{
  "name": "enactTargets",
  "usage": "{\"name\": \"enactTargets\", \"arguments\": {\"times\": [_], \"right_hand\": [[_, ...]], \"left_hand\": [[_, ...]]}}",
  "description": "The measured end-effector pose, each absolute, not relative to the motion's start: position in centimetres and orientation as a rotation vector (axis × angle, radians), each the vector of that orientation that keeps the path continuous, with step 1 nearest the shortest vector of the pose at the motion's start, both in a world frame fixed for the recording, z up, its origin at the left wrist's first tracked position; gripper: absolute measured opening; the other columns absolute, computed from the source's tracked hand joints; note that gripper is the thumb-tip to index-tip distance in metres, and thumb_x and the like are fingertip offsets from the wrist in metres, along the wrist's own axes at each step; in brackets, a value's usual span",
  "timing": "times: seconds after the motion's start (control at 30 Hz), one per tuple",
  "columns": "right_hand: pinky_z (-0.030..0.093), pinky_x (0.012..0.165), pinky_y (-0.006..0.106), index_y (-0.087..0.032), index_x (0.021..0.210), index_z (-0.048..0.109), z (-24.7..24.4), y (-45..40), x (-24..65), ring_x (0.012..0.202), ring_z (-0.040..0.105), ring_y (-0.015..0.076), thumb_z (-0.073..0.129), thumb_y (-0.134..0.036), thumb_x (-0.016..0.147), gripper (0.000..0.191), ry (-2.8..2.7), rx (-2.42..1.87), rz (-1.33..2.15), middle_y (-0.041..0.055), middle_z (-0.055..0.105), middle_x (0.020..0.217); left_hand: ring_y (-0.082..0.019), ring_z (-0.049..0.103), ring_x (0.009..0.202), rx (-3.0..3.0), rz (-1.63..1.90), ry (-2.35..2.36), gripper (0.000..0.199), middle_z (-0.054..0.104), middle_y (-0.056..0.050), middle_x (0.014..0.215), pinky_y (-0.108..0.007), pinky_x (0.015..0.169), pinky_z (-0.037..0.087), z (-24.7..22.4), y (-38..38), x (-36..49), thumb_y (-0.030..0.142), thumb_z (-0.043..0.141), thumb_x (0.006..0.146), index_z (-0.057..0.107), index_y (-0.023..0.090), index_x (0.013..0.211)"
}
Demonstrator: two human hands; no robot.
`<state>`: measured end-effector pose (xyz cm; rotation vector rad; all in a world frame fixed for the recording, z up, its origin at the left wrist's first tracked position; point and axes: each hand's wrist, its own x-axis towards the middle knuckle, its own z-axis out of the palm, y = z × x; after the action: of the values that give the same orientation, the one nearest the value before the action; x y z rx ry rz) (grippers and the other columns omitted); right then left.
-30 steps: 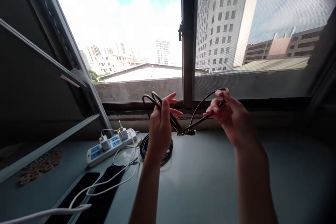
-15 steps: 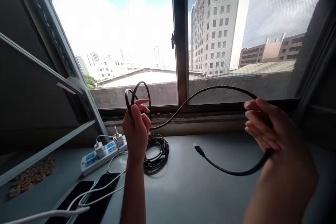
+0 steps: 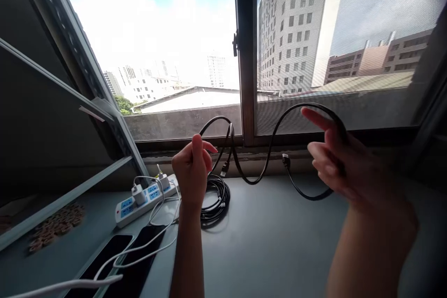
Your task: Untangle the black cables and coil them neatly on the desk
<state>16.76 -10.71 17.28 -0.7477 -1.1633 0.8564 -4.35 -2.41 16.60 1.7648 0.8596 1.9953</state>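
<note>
A black cable (image 3: 252, 183) hangs in loose bends between my two hands above the grey table. My left hand (image 3: 193, 160) is closed on looped cable, thumb up. One plug (image 3: 225, 168) dangles just right of that hand. My right hand (image 3: 335, 158) grips the cable nearer its other end, with the index finger stretched out under the bend. From below this hand a short tail curves left and ends in a second plug (image 3: 286, 160) with a light metal tip. The palm side of the left hand is hidden.
A coil of black cable (image 3: 223, 214) lies on the table (image 3: 258, 251) behind my left wrist. Left of it are a white power strip (image 3: 139, 207) with chargers, white cords, two dark phones (image 3: 136, 260) and small brown pieces (image 3: 57, 226). A metal frame stands left; a window is behind.
My right hand has moved slightly left and up, its index finger now extended. The cable between my hands sags lower, and the right-hand plug has risen. Another plug shows beside my left hand.
</note>
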Motion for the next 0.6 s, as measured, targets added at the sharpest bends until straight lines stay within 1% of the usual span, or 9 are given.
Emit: {"name": "enactTargets", "arguments": {"times": [0.03,0.1,0.23,0.33,0.4,0.43,0.5,0.57,0.6], "right_hand": [[0.007,0.023,0.018,-0.036,0.124,0.050,17.2,-10.7,16.8,0.026,0.018,0.0022,0.055,-0.043,0.083,0.042,-1.178,-0.704,0.905,-0.0076,0.040,0.051],[0.005,0.021,0.017,-0.037,0.121,0.052,17.1,-10.5,16.9,0.027,0.011,0.0010,0.058,-0.037,0.082,0.040,-1.184,-0.596,0.952,-0.0082,0.041,0.054],[0.001,0.021,0.017,-0.034,0.113,0.059,16.9,-10.3,17.1,0.029,0.002,-0.0002,0.058,-0.031,0.082,0.031,-1.222,-0.563,0.985,-0.0083,0.040,0.056],[0.002,0.022,0.018,-0.036,0.111,0.060,16.9,-10.4,17.2,0.030,0.003,-0.0003,0.054,-0.038,0.084,0.028,-1.231,-0.604,0.965,-0.0063,0.047,0.060],[0.002,0.022,0.018,-0.037,0.112,0.060,17.0,-10.5,17.0,0.031,0.008,0.0004,0.053,-0.042,0.084,0.029,-1.212,-0.659,0.908,-0.0026,0.056,0.072],[0.003,0.022,0.017,-0.037,0.111,0.060,17.1,-10.5,16.9,0.032,0.013,0.0009,0.053,-0.044,0.083,0.030,-1.194,-0.697,0.873,-0.0004,0.060,0.080],[0.005,0.022,0.017,-0.036,0.111,0.061,17.3,-10.5,16.5,0.034,0.020,0.0014,0.054,-0.045,0.082,0.030,-1.144,-0.763,0.801,0.0027,0.062,0.094],[0.009,0.022,0.016,-0.036,0.109,0.062,17.4,-10.3,16.1,0.035,0.023,0.0016,0.055,-0.043,0.082,0.029,-1.084,-0.786,0.741,0.0035,0.062,0.100],[0.011,0.022,0.016,-0.036,0.108,0.062,17.4,-10.3,16.0,0.035,0.024,0.0015,0.056,-0.041,0.081,0.028,-1.053,-0.785,0.715,0.0031,0.062,0.100]], "left_hand": [[-0.002,0.032,0.028,1.759,2.033,0.877,0.053,0.036,0.005,0.033,-0.018,0.033,0.024,16.6,-2.6,-4.2,0.051,0.042,0.086,0.055,0.014,0.049],[-0.001,0.030,0.027,1.709,2.075,0.899,0.054,0.032,0.005,0.030,-0.018,0.033,0.023,16.6,-2.9,-3.7,0.049,0.046,0.085,0.050,0.014,0.044],[-0.002,0.027,0.026,1.590,2.109,0.849,0.053,0.032,0.006,0.029,-0.020,0.034,0.022,16.7,-3.2,-3.0,0.048,0.046,0.085,0.049,0.015,0.044],[-0.002,0.026,0.025,1.455,2.239,0.738,0.052,0.032,0.007,0.028,-0.021,0.034,0.021,16.8,-3.3,-2.5,0.047,0.044,0.087,0.049,0.015,0.046],[-0.003,0.023,0.025,1.311,2.369,0.669,0.052,0.031,0.007,0.027,-0.022,0.034,0.019,16.8,-3.4,-2.0,0.046,0.040,0.088,0.049,0.015,0.047],[-0.003,0.022,0.025,1.250,2.423,0.633,0.051,0.030,0.008,0.027,-0.022,0.034,0.017,16.8,-3.5,-1.8,0.046,0.039,0.089,0.050,0.016,0.050],[-0.004,0.020,0.026,1.204,2.457,0.549,0.043,0.030,0.009,0.029,-0.022,0.033,0.014,16.8,-3.6,-1.5,0.045,0.036,0.091,0.054,0.016,0.064],[-0.004,0.019,0.027,1.255,2.390,0.472,0.037,0.032,0.010,0.033,-0.021,0.032,0.012,16.6,-3.5,-1.4,0.045,0.035,0.091,0.057,0.017,0.082],[-0.004,0.019,0.028,1.286,2.331,0.452,0.036,0.032,0.010,0.034,-0.020,0.032,0.011,16.6,-3.3,-1.4,0.046,0.034,0.091,0.056,0.018,0.090]]}}
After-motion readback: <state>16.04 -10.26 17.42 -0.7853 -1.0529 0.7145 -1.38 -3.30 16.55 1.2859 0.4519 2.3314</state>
